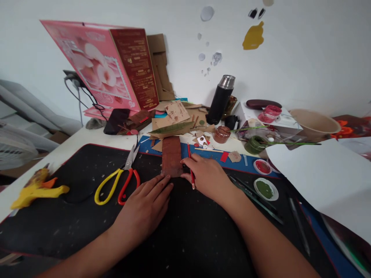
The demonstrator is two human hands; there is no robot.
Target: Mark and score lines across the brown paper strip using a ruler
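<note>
A brown painted rectangular strip (171, 154) lies lengthwise on the black and blue mat. My left hand (147, 202) rests flat on the mat, its fingertips touching the strip's near edge. At the strip's right edge my right hand (207, 175) has its thumb and index finger close together, with a red pencil (191, 173) held in it, standing nearly upright. Scissors (128, 166) with one yellow and one red handle lie with blades apart, left of the strip.
A yellow glue gun (40, 192) lies at the left. Behind stand a pink box (98, 65) and a black thermos (220, 101) among cardboard scraps (176, 112). Paint lids (266, 189), pens (299, 224) and white paper (327, 177) are at the right.
</note>
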